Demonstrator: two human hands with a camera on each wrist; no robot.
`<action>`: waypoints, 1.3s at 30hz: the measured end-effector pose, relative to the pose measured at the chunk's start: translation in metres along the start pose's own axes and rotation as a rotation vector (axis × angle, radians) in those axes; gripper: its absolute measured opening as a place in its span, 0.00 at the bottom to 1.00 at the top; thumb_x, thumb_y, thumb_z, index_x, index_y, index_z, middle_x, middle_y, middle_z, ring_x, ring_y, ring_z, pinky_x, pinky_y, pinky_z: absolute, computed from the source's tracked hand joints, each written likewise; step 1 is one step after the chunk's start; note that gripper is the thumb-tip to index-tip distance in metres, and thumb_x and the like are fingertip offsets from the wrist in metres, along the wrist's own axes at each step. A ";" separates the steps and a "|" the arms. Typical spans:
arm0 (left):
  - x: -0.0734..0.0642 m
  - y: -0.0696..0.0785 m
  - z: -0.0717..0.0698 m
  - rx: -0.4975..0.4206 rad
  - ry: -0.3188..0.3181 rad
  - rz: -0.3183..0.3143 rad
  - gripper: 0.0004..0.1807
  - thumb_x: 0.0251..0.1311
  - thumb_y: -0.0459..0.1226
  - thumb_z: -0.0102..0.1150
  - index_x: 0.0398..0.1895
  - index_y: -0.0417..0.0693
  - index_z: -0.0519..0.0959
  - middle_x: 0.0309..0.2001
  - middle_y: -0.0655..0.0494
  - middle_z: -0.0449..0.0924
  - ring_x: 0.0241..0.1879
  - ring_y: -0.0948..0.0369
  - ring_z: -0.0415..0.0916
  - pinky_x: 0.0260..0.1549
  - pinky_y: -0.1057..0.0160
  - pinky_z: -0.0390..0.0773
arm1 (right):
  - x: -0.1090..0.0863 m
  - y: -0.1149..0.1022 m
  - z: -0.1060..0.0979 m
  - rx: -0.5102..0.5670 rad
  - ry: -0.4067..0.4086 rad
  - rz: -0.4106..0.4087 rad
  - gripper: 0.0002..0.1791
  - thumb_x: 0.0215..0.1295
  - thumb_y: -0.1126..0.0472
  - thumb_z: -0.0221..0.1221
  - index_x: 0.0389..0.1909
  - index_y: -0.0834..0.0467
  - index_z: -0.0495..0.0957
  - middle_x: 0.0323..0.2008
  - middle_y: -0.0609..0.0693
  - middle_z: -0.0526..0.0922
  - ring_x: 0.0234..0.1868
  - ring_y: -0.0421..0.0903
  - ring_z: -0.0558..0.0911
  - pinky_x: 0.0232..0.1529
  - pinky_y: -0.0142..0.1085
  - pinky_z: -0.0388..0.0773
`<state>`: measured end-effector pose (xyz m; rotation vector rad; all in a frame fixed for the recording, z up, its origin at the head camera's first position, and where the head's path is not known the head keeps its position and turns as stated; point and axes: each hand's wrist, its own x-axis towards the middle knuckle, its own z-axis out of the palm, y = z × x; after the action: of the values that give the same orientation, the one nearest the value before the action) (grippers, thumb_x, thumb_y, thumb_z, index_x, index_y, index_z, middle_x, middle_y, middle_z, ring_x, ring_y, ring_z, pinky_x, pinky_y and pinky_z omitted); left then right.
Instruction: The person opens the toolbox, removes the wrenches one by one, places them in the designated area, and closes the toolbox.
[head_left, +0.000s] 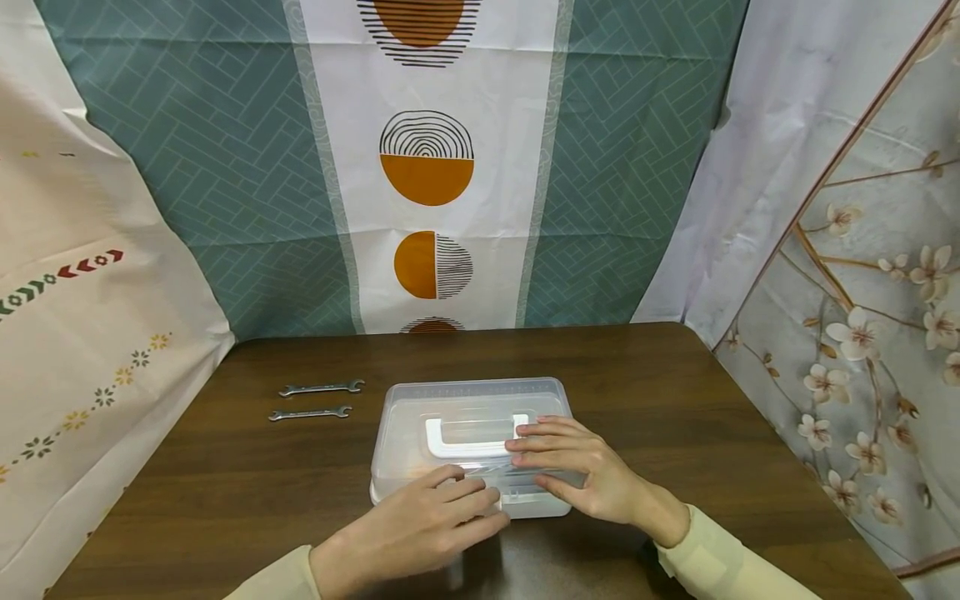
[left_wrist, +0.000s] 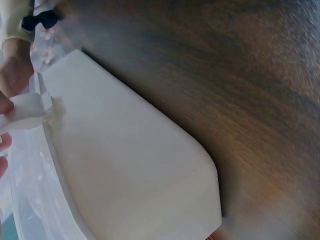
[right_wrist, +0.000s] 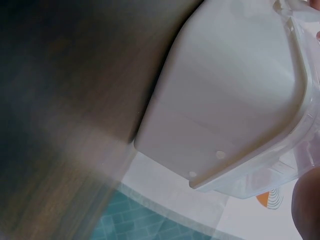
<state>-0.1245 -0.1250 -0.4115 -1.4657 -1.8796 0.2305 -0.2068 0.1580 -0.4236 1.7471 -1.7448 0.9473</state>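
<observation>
A plastic storage box [head_left: 465, 398] with a clear lid and a white base [left_wrist: 130, 150] stands on the wooden table. Its white carrying handle [head_left: 468, 450] lies flat on the lid. At the box's front edge my left hand [head_left: 420, 525] has its fingers curled at the white latch [left_wrist: 27, 111], which juts outward from the base and is held by thumb and fingers. My right hand [head_left: 581, 462] rests on the lid's right side, fingers stretched out beside and over the handle's end. What lies inside the box is blurred by the lid.
Two metal wrenches, an upper one [head_left: 321, 388] and a lower one [head_left: 310, 413], lie on the table [head_left: 225, 467] left of the box. Patterned cloths [head_left: 630, 167] hang behind the table and along both sides.
</observation>
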 end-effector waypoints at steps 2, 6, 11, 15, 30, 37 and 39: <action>0.000 0.000 0.000 0.004 0.006 -0.013 0.22 0.83 0.33 0.34 0.58 0.55 0.82 0.53 0.60 0.82 0.52 0.62 0.79 0.54 0.62 0.78 | 0.000 0.000 0.000 0.002 -0.001 0.001 0.23 0.61 0.69 0.70 0.59 0.61 0.84 0.60 0.57 0.85 0.64 0.58 0.79 0.75 0.47 0.64; -0.001 -0.001 0.002 0.033 0.023 -0.015 0.23 0.83 0.33 0.33 0.58 0.54 0.82 0.54 0.59 0.82 0.53 0.61 0.79 0.54 0.62 0.79 | 0.000 0.001 0.001 0.003 -0.001 0.004 0.24 0.61 0.69 0.70 0.59 0.61 0.84 0.60 0.57 0.84 0.64 0.58 0.79 0.75 0.47 0.64; -0.001 -0.001 0.002 0.096 0.024 0.008 0.24 0.83 0.33 0.33 0.58 0.52 0.83 0.54 0.58 0.81 0.52 0.61 0.78 0.52 0.62 0.79 | 0.000 0.001 0.001 -0.004 0.001 0.001 0.22 0.63 0.68 0.70 0.59 0.61 0.84 0.60 0.57 0.85 0.64 0.58 0.79 0.75 0.47 0.64; -0.001 0.000 0.001 0.116 0.009 0.007 0.23 0.82 0.32 0.34 0.57 0.51 0.84 0.54 0.57 0.81 0.51 0.61 0.78 0.51 0.63 0.78 | 0.001 0.001 0.000 -0.006 0.003 0.002 0.22 0.62 0.68 0.70 0.58 0.61 0.84 0.59 0.56 0.85 0.64 0.57 0.79 0.75 0.47 0.64; 0.002 0.016 0.002 0.094 -0.061 -0.129 0.24 0.82 0.30 0.29 0.57 0.51 0.81 0.56 0.52 0.79 0.51 0.56 0.76 0.54 0.60 0.77 | 0.001 0.001 0.001 -0.004 0.007 -0.005 0.23 0.60 0.70 0.71 0.58 0.61 0.84 0.59 0.57 0.85 0.64 0.58 0.80 0.75 0.47 0.64; 0.003 0.018 0.005 0.133 -0.077 -0.126 0.23 0.81 0.30 0.32 0.56 0.51 0.81 0.55 0.52 0.78 0.52 0.55 0.76 0.55 0.60 0.77 | 0.000 0.002 0.001 0.004 0.011 0.004 0.24 0.58 0.70 0.71 0.58 0.62 0.84 0.59 0.57 0.85 0.64 0.58 0.79 0.75 0.47 0.63; 0.003 0.018 0.006 0.137 -0.070 -0.118 0.22 0.81 0.30 0.32 0.55 0.51 0.81 0.55 0.52 0.79 0.52 0.55 0.76 0.55 0.60 0.78 | 0.000 0.002 0.002 0.006 0.009 0.004 0.23 0.60 0.70 0.71 0.58 0.62 0.84 0.59 0.57 0.85 0.64 0.58 0.79 0.75 0.47 0.63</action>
<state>-0.1142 -0.1149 -0.4243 -1.2657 -1.9577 0.3512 -0.2084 0.1567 -0.4250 1.7408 -1.7423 0.9621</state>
